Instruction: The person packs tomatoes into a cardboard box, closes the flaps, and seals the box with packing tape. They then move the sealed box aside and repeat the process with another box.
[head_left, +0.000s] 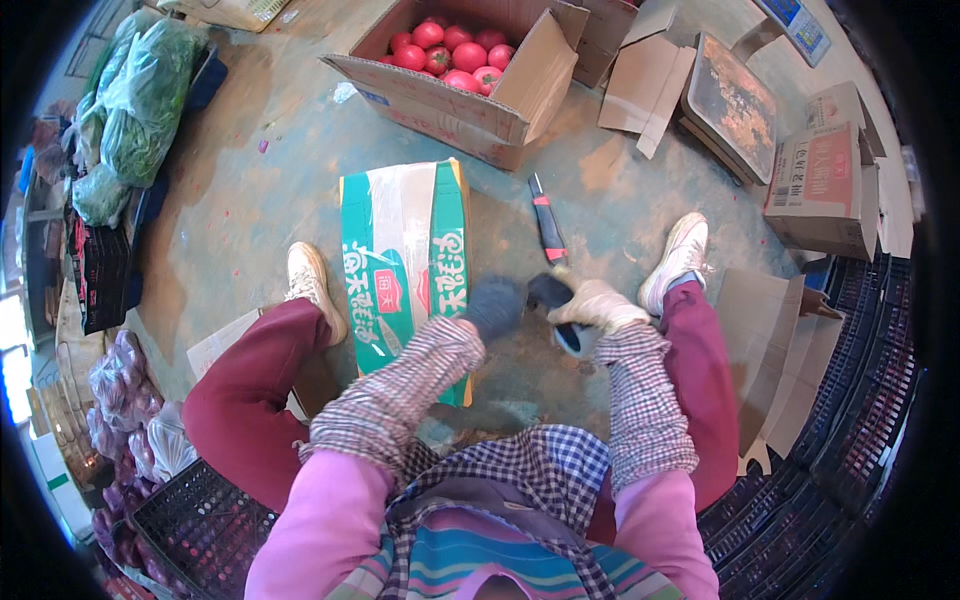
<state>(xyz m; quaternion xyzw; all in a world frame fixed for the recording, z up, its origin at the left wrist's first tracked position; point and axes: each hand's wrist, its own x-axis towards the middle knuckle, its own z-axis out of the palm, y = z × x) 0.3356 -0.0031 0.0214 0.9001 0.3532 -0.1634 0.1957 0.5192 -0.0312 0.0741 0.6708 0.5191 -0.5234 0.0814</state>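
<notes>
My left hand (496, 307), in a dark blue-grey glove, is motion-blurred beside the right edge of a green and beige cardboard carton (401, 262). The carton lies on the floor between my feet, with shiny clear tape along its middle and printed writing on it. My right hand (598, 306), in a cream glove, is bent just right of the left one. Dark and grey shapes show around its fingers; I cannot tell whether they are an object or the glove's coating. Just beyond it, a red and black utility knife (549, 219) lies on the floor, blade pointing away.
An open cardboard box of tomatoes (517, 112) stands ahead. A platform scale (731, 105) and a printed carton (814, 187) are at right, above black plastic crates (862, 360). Bagged greens (146, 105) and bagged purple vegetables (124, 382) lie at left. A black crate (202, 502) sits behind my left leg.
</notes>
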